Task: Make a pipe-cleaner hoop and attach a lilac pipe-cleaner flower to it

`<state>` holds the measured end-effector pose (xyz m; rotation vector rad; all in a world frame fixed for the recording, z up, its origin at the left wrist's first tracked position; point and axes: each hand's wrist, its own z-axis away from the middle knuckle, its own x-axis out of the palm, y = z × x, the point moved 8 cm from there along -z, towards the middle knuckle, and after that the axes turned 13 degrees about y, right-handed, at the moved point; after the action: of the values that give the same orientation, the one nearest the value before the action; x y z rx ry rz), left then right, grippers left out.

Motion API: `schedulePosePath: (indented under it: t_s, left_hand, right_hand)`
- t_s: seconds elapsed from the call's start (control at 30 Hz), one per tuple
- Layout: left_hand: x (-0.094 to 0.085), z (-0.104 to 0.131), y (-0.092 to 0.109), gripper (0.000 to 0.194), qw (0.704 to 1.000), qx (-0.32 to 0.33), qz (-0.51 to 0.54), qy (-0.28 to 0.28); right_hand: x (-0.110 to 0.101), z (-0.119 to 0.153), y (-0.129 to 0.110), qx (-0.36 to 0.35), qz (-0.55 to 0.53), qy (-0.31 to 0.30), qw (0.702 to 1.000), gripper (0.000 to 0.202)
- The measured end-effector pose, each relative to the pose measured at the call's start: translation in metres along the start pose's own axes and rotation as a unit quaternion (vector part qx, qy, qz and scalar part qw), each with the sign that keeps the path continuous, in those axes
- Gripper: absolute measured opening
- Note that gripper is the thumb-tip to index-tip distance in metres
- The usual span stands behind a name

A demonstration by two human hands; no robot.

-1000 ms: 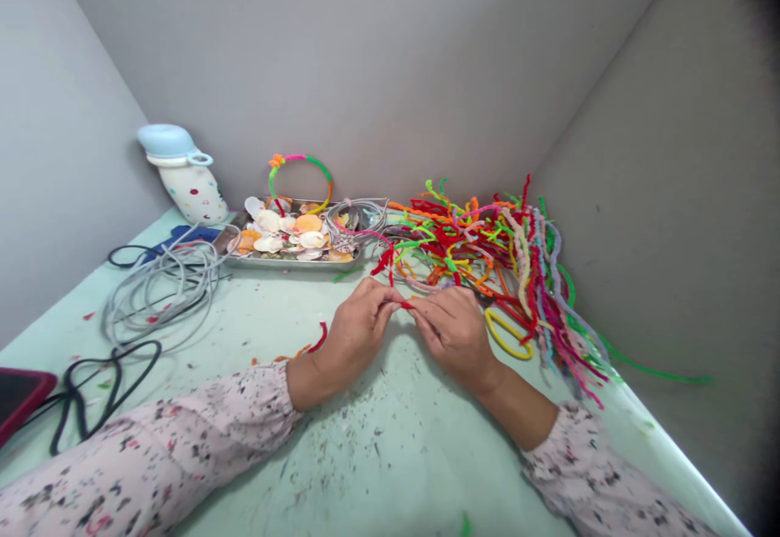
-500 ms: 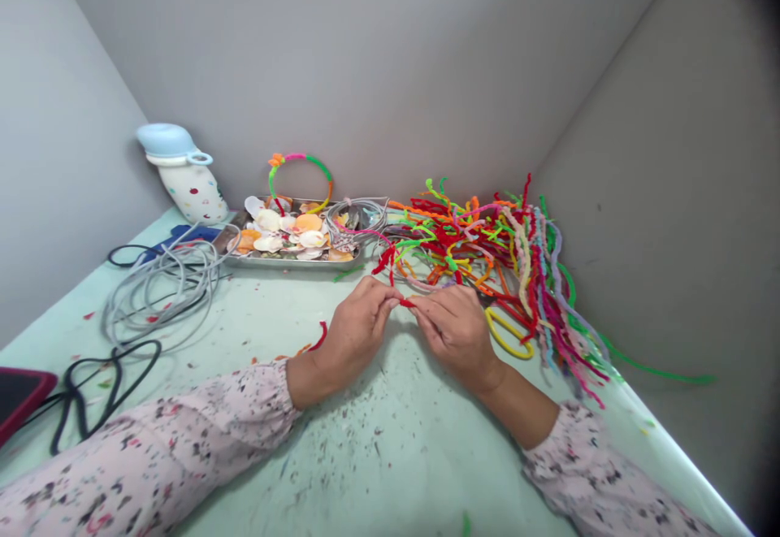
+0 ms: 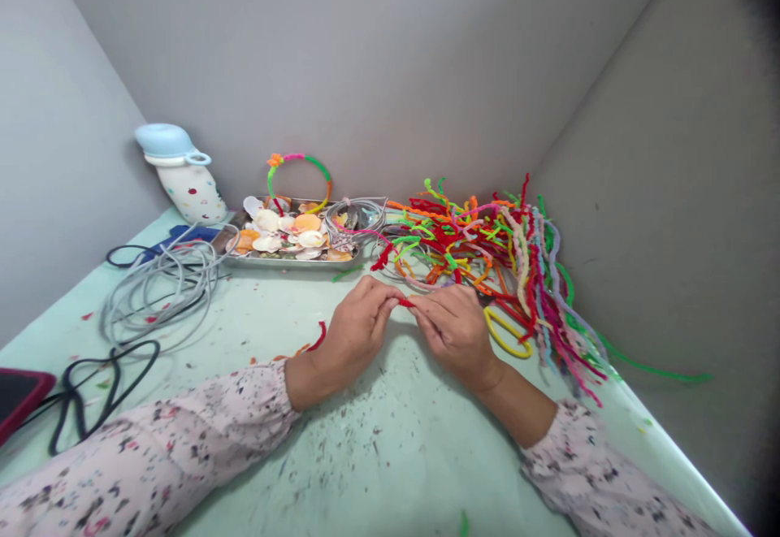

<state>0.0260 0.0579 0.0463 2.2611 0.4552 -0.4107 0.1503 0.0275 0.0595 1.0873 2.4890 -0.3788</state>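
Between my two hands, above the middle of the table, a short stretch of red pipe cleaner shows. My left hand pinches it from the left, thumb against the fingers. From the other side my right hand grips it in a pinch, its fingertips close to those of the left. Most of the red piece is hidden by the fingers. Behind the left wrist, the end of a dark red and orange pipe cleaner sticks out on the table.
A heap of colourful pipe cleaners lies at the back right, with a yellow loop in front. A metal tray holds shells. Left are a bottle, grey cable coils, a black cord and a red-edged device.
Both hands stay in nearly the same place, still pinching. A red strand that stood up above the left fingertips no longer shows there.
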Motion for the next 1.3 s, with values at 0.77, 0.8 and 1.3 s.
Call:
schedulePosePath:
  t_s: [0.77, 0.8, 1.3]
  left_hand:
    - [0.0017, 0.0005, 0.0002, 0.024, 0.998, 0.009, -0.059, -0.02]
    - [0.0017, 0.0003, 0.0007, 0.024, 0.998, 0.012, -0.061, -0.021]
    - [0.0064, 0.0021, -0.0019, 0.024, 0.996, 0.018, -0.077, -0.029]
  right_hand:
    - [-0.0001, -0.0003, -0.0019, -0.009, -0.008, -0.003, 1.0, 0.015]
    - [0.0002, 0.0, -0.002, -0.008, -0.009, -0.004, 1.0, 0.015]
    - [0.0082, 0.0042, 0.0029, 0.038, -0.042, -0.043, 0.997, 0.015]
